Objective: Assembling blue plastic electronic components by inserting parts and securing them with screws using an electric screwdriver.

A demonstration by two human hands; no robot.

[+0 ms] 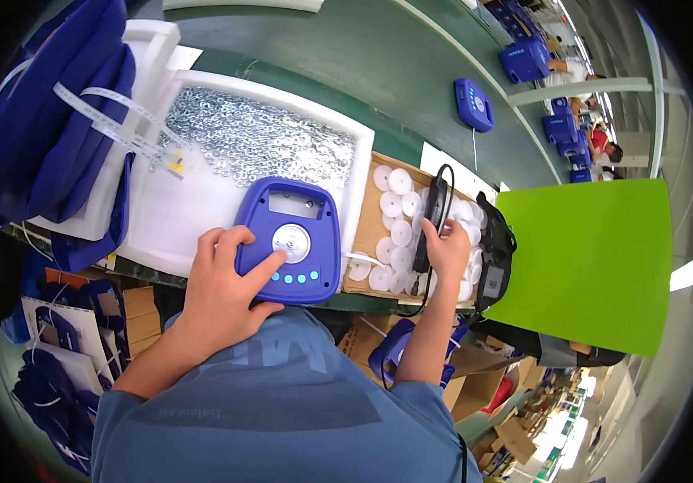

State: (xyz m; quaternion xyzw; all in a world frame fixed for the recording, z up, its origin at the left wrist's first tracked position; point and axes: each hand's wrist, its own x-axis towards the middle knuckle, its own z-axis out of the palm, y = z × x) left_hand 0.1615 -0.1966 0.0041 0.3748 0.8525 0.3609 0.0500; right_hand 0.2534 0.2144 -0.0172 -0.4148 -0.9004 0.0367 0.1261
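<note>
A blue plastic case (329,241) with a handle opening lies in front of me, overlapping the near edge of a white foam tray. My left hand (222,286) rests at its left side with fingers spread, the index fingertip touching the clear-and-white round disc (291,243) in its middle. A row of light-blue dots runs below the disc. To the right, my right hand (449,248) closes around a slim black corded tool (437,201) above a box of white discs. Part of its grip is hidden by the fingers.
The foam tray (363,145) holds many small metal rings. White plastic discs (400,233) fill a cardboard box (367,217). Blue cases with white straps (57,121) stack at left. A black bag (495,258) and green board (588,258) stand right; another blue case (474,105) lies beyond.
</note>
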